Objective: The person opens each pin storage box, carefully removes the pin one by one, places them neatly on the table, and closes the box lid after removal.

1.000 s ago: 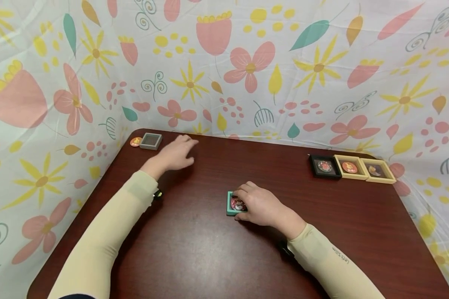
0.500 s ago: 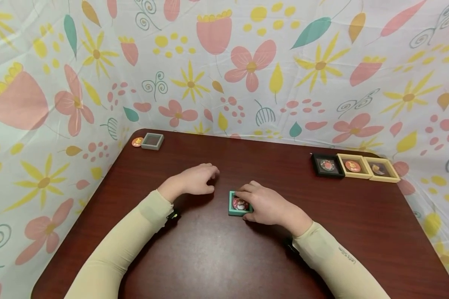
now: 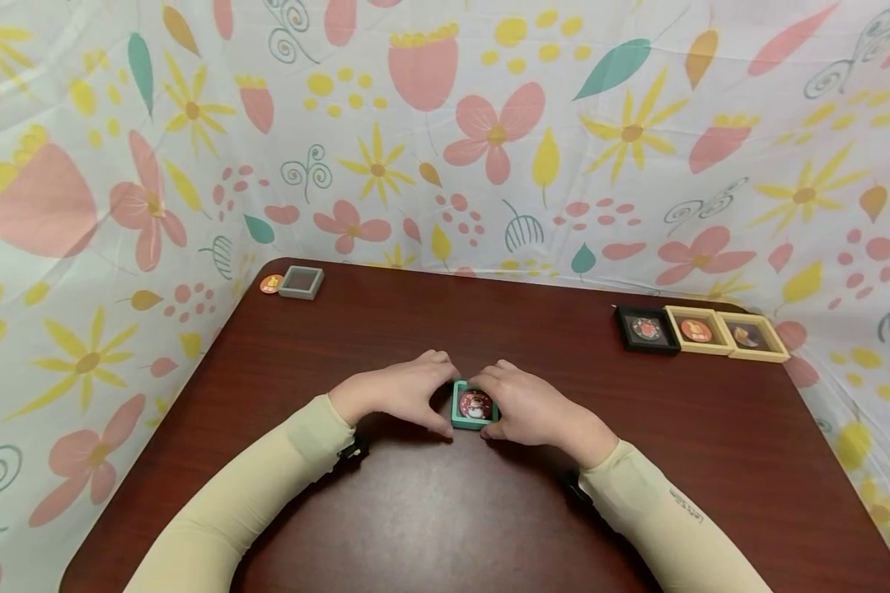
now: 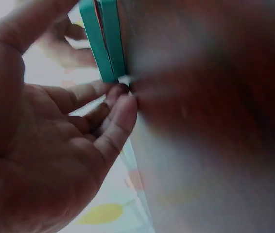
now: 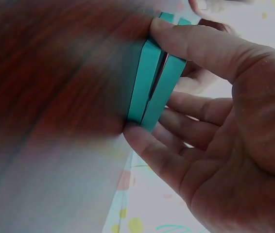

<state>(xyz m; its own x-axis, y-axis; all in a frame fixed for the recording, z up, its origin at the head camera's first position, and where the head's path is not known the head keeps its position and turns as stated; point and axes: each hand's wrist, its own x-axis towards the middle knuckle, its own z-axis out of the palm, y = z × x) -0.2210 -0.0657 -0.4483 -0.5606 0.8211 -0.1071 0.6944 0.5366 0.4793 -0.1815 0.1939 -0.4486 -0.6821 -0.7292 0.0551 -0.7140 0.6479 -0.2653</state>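
On the table, in front of the person, lies a small square teal display frame (image 3: 475, 405) with a round red picture badge (image 3: 476, 404) inside. Both wrist views show the frame as two teal layers with a narrow gap and a reddish edge between them. The right hand (image 3: 530, 409) holds the frame's right side, its thumb on the near edge and fingers on the far edge. The left hand (image 3: 400, 391) is at the left side, thumb and fingers spread around the left corners. In the left wrist view its fingertips (image 4: 126, 109) lie close to the frame; contact is unclear.
At the far left corner lie a grey square frame (image 3: 301, 282) and a round orange badge (image 3: 270, 284). At the back right a black frame (image 3: 647, 329) and two cream frames (image 3: 699, 330) stand in a row, each with a badge. A patterned curtain borders the table (image 3: 415, 511).
The left hand has come from near the grey frame, rightward and closer to the person, to the teal frame's left side. The right hand has stayed on the teal frame.
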